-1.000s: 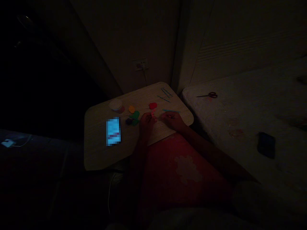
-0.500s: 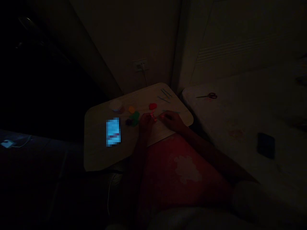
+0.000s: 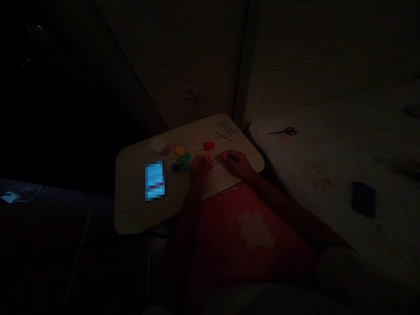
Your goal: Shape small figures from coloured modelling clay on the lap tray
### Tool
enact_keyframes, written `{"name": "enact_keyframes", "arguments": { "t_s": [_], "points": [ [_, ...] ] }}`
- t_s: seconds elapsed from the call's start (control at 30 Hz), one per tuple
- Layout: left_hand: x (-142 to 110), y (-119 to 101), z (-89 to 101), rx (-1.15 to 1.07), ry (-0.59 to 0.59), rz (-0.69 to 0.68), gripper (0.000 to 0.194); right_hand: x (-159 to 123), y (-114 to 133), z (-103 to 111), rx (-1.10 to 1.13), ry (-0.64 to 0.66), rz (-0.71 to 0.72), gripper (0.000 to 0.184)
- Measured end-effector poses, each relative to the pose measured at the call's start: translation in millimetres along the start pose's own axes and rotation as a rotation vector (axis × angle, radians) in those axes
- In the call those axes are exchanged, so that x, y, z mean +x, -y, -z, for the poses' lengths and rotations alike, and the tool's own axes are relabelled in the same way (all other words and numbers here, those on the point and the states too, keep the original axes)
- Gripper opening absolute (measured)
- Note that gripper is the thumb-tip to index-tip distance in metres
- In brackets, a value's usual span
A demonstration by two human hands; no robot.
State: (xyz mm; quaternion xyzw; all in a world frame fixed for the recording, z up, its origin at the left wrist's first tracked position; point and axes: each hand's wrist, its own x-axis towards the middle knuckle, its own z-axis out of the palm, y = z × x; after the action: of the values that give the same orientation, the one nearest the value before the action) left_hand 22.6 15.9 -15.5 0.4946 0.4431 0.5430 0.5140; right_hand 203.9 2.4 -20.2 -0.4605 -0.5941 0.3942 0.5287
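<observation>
The room is very dark. My left hand (image 3: 199, 167) and my right hand (image 3: 236, 163) rest close together on a small light wooden table (image 3: 138, 214). Between their fingertips sits a small pink clay piece (image 3: 210, 160), pinched by both hands as far as I can make out. A red clay lump (image 3: 209, 145) lies just beyond it. Left of my left hand are a green lump (image 3: 185, 158), a dark purple lump (image 3: 176, 166) and an orange lump (image 3: 180, 150).
A lit phone (image 3: 154, 180) lies on the table's left half, with a white tub (image 3: 159, 144) behind it. Thin teal sticks (image 3: 225, 130) lie at the far corner. On the bed to the right are scissors (image 3: 285, 131) and a dark phone (image 3: 362, 198).
Both hands stayed at the pink piece, the fingers shifting only slightly. The picture's brightness dipped and partly came back.
</observation>
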Motion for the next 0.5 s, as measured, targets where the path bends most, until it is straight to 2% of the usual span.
{"name": "enact_keyframes", "arguments": {
  "t_s": [0.3,0.5],
  "points": [
    [-2.1,-3.9,-2.1,-0.001,0.001,0.004,0.031,0.0,7.0,6.3,0.053,-0.045,-0.045,0.049],
    [-2.1,-4.5,-2.8,-0.017,0.012,-0.006,0.034,-0.1,6.8,3.2,0.072,-0.073,-0.091,0.043]
  ]
}}
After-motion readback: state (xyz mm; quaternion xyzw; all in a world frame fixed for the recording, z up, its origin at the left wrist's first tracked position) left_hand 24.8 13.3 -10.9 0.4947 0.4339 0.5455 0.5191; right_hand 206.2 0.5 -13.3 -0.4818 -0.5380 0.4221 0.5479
